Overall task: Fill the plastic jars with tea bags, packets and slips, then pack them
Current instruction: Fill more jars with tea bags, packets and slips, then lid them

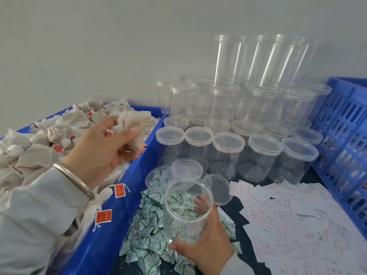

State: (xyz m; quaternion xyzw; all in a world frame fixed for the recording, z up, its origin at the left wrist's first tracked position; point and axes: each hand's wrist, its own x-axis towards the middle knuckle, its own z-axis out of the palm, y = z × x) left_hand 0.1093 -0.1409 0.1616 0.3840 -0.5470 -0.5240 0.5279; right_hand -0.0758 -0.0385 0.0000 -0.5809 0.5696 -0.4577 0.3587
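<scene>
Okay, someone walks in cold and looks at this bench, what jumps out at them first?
Probably the stacked clear lidded jars against the back wall, then the blue bin heaped with tea bags on the left. In front, the left hand holds tea bags while the right hand grips an open jar.

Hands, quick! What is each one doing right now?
Left hand: closed, gripping a bunch of tea bags over the blue bin.
Right hand: closed around an open clear jar.
</scene>
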